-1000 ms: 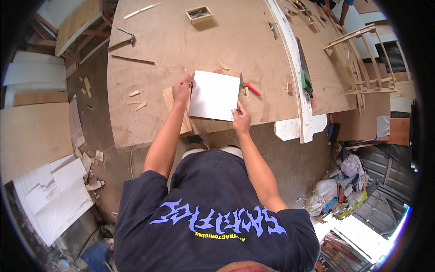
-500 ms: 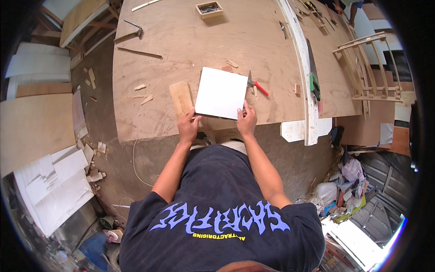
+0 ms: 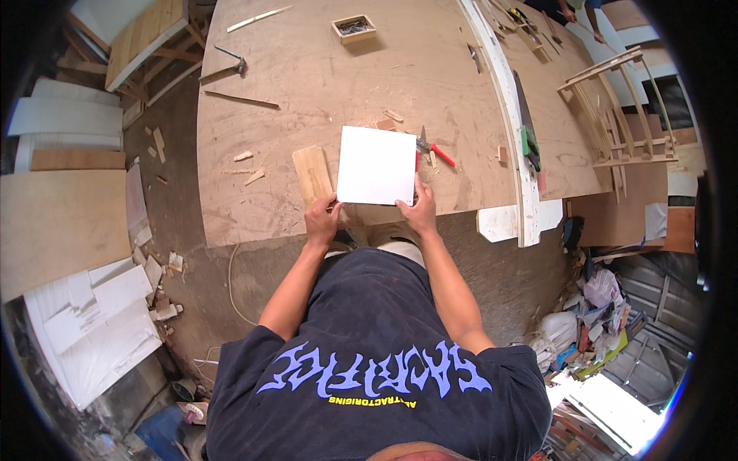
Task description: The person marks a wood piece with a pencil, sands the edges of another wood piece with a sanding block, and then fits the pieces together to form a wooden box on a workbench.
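Observation:
A flat white square board (image 3: 377, 165) lies level at the near edge of the wooden table (image 3: 269, 184), between my two hands. My left hand (image 3: 322, 221) is closed at its near left corner. My right hand (image 3: 420, 211) grips the near right corner, thumb on the white top and fingers along the side. What lies under the board is hidden. A light wood block (image 3: 313, 174) rests just left of it, beyond my left hand. Pliers with red handles (image 3: 441, 154) lie by its right side, partly hidden by the board.
Farther off are a hammer (image 3: 240, 67), a dark thin strip (image 3: 242, 100) and a small wooden box of nails (image 3: 354, 30). A long white bar (image 3: 507, 100) crosses the right side, beside a green-handled saw (image 3: 530, 146). A slatted wooden frame (image 3: 619, 115) stands far right. Another person's hands (image 3: 570, 15) show at the top right.
The white board has come slightly nearer to me and turned a little straighter. Both hands stay at its near corners. The view has shifted slightly.

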Available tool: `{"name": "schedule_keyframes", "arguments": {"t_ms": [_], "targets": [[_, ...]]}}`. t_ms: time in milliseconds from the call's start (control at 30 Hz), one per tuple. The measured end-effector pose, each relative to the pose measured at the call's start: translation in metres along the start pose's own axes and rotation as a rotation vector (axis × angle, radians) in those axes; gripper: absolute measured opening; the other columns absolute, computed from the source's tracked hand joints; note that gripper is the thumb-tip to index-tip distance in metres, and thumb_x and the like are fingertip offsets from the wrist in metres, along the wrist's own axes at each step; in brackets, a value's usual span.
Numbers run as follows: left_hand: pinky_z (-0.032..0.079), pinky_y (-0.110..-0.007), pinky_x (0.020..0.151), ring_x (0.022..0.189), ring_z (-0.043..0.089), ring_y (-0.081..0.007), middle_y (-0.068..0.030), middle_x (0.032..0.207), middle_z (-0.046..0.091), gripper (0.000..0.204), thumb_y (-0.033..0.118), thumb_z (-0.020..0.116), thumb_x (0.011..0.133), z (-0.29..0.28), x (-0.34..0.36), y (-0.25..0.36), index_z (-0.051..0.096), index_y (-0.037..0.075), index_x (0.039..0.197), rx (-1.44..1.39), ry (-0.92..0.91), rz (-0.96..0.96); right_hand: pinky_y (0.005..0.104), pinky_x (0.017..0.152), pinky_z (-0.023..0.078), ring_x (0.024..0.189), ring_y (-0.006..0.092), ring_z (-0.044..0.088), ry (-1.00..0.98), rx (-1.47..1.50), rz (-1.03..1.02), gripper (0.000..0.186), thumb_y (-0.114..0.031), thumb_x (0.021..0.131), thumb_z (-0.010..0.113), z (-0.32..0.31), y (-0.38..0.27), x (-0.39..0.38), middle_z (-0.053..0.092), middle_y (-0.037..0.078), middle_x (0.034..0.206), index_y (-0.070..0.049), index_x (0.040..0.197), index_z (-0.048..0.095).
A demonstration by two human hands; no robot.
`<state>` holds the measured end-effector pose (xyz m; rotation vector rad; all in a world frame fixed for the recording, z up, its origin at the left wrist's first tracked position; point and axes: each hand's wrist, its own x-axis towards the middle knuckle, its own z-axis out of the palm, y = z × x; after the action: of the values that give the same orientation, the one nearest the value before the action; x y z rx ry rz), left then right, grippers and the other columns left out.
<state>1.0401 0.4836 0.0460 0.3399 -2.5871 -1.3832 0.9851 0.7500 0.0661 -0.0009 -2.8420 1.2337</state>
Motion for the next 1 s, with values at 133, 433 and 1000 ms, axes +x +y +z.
{"name": "schedule_keyframes", "arguments": {"t_ms": [133,433,1000], "targets": [[0.063,-0.038,0.078,0.09,0.08,-0.0282,-0.0186,0.099,0.079,0.031,0.012,0.086,0.087,0.0,0.002,-0.003,0.078,0.001,0.114,0.052,-0.001,0.054,0.035,0.091,0.063,0.108,0.0248,0.071,-0.086,0.195,0.089,0.082,-0.005,0.075,0.088,-0.012,0.0,-0.004,0.064,0.016,0.133,-0.002,0.151,0.056],[0.061,-0.038,0.076,0.088,0.08,-0.0283,-0.0183,0.101,0.078,0.03,0.012,0.084,0.087,-0.002,0.001,-0.006,0.079,0.006,0.116,0.074,-0.02,0.067,0.033,0.094,0.065,0.109,0.0201,0.075,0.02,0.369,0.217,0.055,0.001,0.084,0.083,-0.01,0.0,-0.027,0.072,0.014,0.128,-0.001,0.137,0.068],[0.061,-0.036,0.074,0.084,0.079,-0.0271,-0.0181,0.097,0.079,0.024,0.006,0.082,0.087,-0.006,0.032,-0.012,0.08,0.002,0.111,0.087,0.079,0.117,0.0299,0.088,0.065,0.101,0.0181,0.076,0.077,0.382,0.069,0.055,0.001,0.081,0.085,0.011,0.001,-0.002,0.075,0.013,0.124,-0.005,0.134,0.071]]}}
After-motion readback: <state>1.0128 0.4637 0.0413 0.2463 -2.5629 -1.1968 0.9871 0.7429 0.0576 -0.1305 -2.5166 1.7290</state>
